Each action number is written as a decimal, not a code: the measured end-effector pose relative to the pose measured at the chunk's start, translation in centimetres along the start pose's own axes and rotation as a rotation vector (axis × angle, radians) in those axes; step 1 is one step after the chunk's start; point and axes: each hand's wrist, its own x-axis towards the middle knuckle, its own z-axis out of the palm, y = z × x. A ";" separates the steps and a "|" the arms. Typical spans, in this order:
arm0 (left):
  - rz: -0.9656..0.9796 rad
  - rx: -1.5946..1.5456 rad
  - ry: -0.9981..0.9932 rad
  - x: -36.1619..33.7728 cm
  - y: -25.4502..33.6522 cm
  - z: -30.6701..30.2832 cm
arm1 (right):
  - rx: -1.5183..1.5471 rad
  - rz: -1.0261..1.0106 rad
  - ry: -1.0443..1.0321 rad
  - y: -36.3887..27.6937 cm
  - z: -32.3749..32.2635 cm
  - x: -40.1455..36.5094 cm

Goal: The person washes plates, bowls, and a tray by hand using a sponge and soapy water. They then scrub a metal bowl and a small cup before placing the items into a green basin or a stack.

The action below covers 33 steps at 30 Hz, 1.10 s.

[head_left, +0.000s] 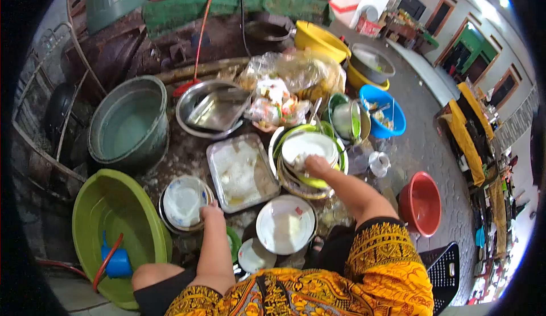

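Note:
My left hand (210,211) is closed at the right rim of a low stack of white bowls (185,202). My right hand (314,165) reaches into a white bowl (307,143) on top of a pile of dishes; its fingers are bent together, and what they hold is too small to make out. Between the hands lies a rectangular metal tray (243,171) with wet residue. Nearer to me sit a white plate (286,225) and a smaller white dish (256,254). Behind the pile is a plastic bag (276,108) with food scraps.
A green tub (122,208) at left holds a blue dipper (116,262) and a red hose. Beyond it stands a large bucket of water (128,120). A steel basin (210,108) is ahead. Blue (384,111) and red basins (420,202) stand at right.

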 end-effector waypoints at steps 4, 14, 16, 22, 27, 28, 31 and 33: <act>0.588 1.931 -0.352 -0.5 0.4 -3.9 | -0.058 -0.064 -0.005 -0.3 -1.0 -0.2; -1.042 3.106 0.034 0.2 8.4 -16.6 | -0.048 -0.116 -0.035 -1.1 -2.4 0.2; -1.104 3.134 0.107 -1.7 9.7 -20.0 | -0.051 -0.095 -0.030 -0.8 -2.6 0.3; -0.975 3.224 0.222 -1.8 13.0 -25.9 | -0.082 -0.117 0.135 0.4 -4.0 0.6; -0.944 2.919 0.315 0.5 14.2 -28.9 | 0.035 -0.079 0.107 0.1 -6.2 0.1; -0.949 2.924 0.315 0.9 14.2 -29.1 | 0.068 -0.089 0.100 0.2 -6.2 -0.1; -0.750 2.950 0.413 2.4 14.7 -29.6 | 0.122 -0.081 0.098 0.7 -5.6 -0.5; -0.744 2.900 0.292 3.3 15.4 -29.2 | 0.162 -0.075 0.091 0.7 -5.5 -1.1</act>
